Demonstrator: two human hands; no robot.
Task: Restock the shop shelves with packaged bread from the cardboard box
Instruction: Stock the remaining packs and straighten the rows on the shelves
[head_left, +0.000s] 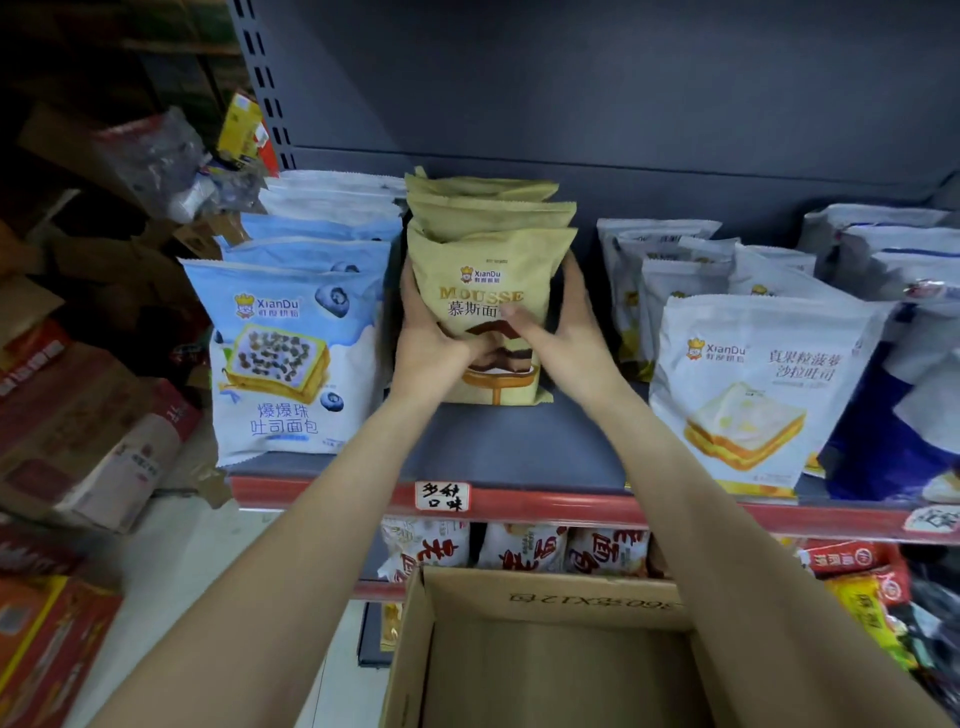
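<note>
- Both my arms are extended forward and upward, forearms bare, converging toward the centre.
- My left hand (428, 343) is raised, fingers curled, thumb angled inward toward the right hand.
- My right hand (563, 332) mirrors it, fingers upright, thumb pointing left.
- Thumbs lie close together; both wrists are bent back slightly.

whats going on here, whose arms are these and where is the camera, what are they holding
There is no machine here. A person wears one camera on the head, so you look down their own arms. Both hands, left and right, grip the sides of a tan mousse bread pack at the front of a row on the shelf. Blue blueberry packs stand to its left, white packs to its right. The open cardboard box sits below, near the person; the part of its inside in view shows no packs.
</note>
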